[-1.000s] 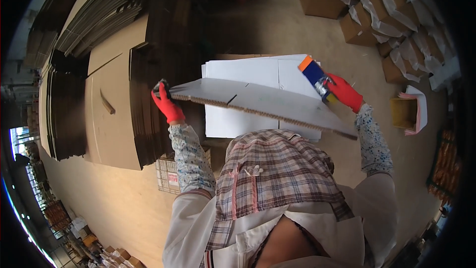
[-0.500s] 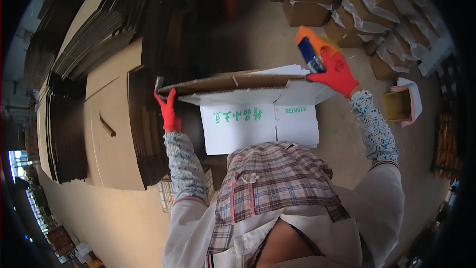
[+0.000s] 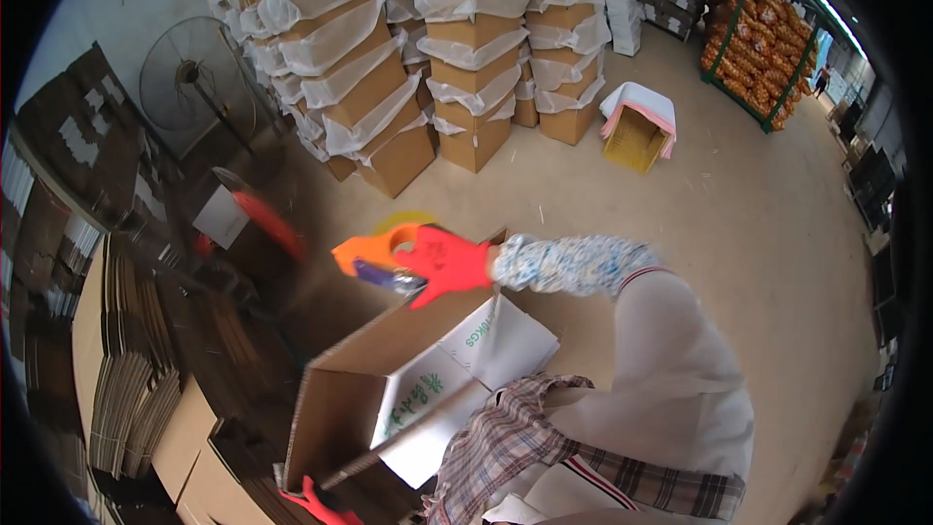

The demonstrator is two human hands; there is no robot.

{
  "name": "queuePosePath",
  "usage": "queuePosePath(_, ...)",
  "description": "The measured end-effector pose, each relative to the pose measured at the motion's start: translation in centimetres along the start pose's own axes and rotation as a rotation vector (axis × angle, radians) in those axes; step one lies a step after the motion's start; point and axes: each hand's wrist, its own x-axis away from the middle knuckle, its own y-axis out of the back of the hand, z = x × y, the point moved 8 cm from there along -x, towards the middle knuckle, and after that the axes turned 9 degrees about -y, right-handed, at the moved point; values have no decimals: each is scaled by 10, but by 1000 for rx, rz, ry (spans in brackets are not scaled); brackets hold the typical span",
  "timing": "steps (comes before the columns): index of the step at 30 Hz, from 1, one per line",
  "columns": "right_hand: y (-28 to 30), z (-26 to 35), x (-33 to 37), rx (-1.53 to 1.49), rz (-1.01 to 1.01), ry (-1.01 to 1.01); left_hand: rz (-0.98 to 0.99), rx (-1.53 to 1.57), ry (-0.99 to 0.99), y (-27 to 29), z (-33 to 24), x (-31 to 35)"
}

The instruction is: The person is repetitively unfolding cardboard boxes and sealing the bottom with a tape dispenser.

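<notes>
My right hand (image 3: 449, 261), in a red glove, holds an orange tape dispenser (image 3: 362, 253) with a blue-purple part and a yellow roll behind it. It is above the far edge of a cardboard box (image 3: 335, 399). The box stands opened out, brown inside, with its hollow turned up toward me. At the lower left my left hand (image 3: 326, 507), also red-gloved, grips the near left corner of the box; part of it is cut off by the picture's dark rim. White cardboard with green print (image 3: 418, 403) shows beside the brown walls, close to my plaid apron.
Stacks of flattened cardboard (image 3: 131, 379) lie at the left. Tall piles of lined boxes (image 3: 471, 68) stand at the back, beside a fan (image 3: 190, 73). A yellow basket (image 3: 637, 141) lies on the floor, and a rack of orange net sacks (image 3: 763, 49) stands far right.
My view has swung up and to the right. The box has tilted from edge-on to showing its hollow. The tape dispenser has come over the box's far edge; my left hand stays on its corner.
</notes>
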Motion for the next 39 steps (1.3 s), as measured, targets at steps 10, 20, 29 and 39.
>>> queuePosePath(10, -71, 39, -51, -176, 134, 140, 736, -591, 112, -140, 20, -2)
queuePosePath(20, -45, 62, 77, -147, 439, 650, 1633, -1295, -284, -173, 124, 37)
queuePosePath(29, -157, 98, 60, -594, 474, 379, 903, -1025, 71, -101, 49, 47)
queuePosePath(39, -14, -28, -40, -514, 142, -441, -27, -251, -194, -103, 95, -18)
